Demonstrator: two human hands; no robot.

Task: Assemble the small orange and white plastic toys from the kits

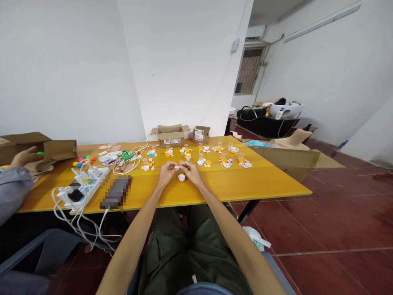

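Note:
My left hand [166, 171] and my right hand [190, 170] meet over the middle of the yellow table [245, 180], fingers pinched together on a small white part [177, 166] held between them. A small white cap [181, 177] lies on the table just under my hands. Beyond them several little groups of white and orange parts [202, 155] lie in rows.
Two open cardboard boxes [170, 135] stand at the table's far edge. A white power strip [82, 186] with cables, a dark device [116, 191] and coloured balls [83, 160] lie at left. Another person's hand [26, 157] reaches by a box at far left. A flattened carton [288, 159] lies at right.

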